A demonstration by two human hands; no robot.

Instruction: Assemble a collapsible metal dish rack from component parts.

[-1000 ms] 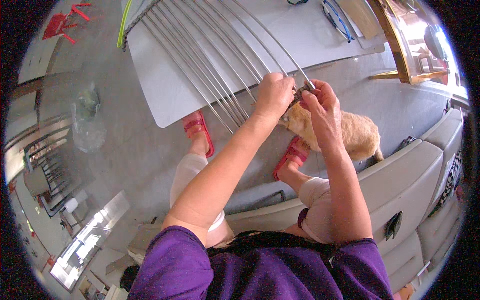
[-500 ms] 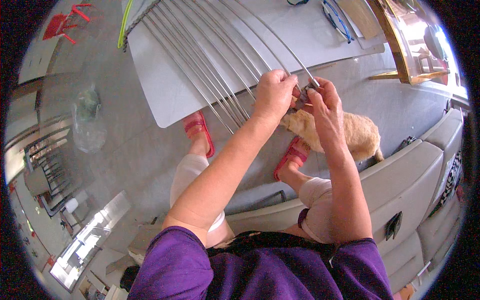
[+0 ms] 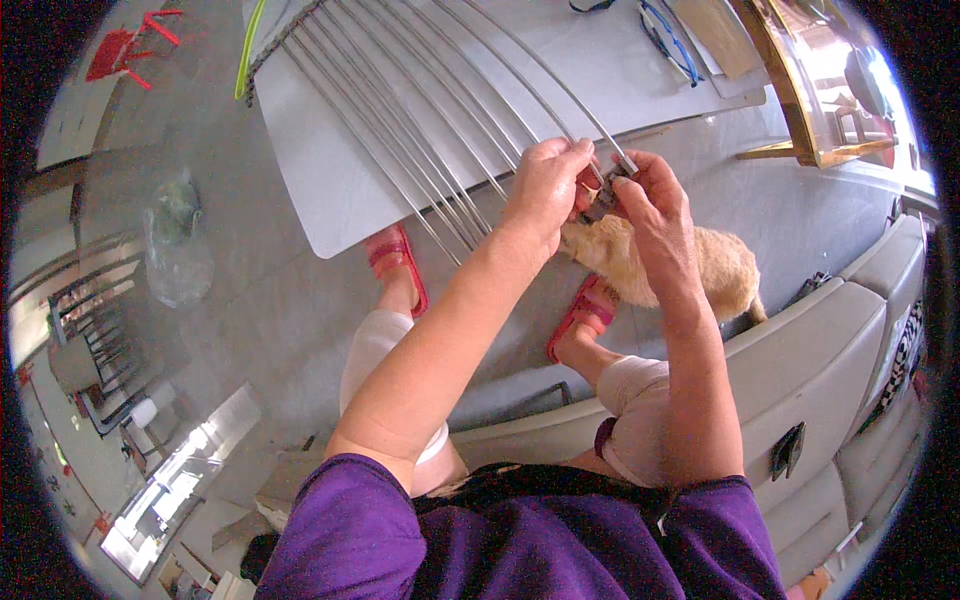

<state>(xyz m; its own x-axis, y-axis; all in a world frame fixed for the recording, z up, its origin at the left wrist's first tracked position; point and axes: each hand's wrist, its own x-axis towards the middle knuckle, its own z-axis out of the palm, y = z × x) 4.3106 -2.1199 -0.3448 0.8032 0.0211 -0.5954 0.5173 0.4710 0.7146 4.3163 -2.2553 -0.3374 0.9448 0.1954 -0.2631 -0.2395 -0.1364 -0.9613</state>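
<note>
Several thin metal rods [image 3: 410, 130] lie side by side across a pale table [image 3: 325, 215], their near ends jutting past its edge. A dark chain-like strip [image 3: 283, 45] runs along their far ends. My left hand [image 3: 548, 190] is closed around the near end of a rod towards the right of the row. Thumb and fingers of my right hand [image 3: 655, 205] pinch a small dark grey piece [image 3: 603, 200] at the end of the rightmost rod. That piece spans the gap between my hands; its exact shape is partly hidden by fingers.
A tan furry animal [image 3: 715, 265] is on the floor beneath my right hand, beside my red slipper [image 3: 585, 315]. Blue-rimmed glasses [image 3: 670, 45] lie on the table. A grey sofa [image 3: 800, 370] stands at right, a wooden-framed glass table [image 3: 800, 90] at far right.
My right hand has tipped slightly up and to the right, and the gap between my hands shows more of the dark piece. The rods have shifted very slightly left.
</note>
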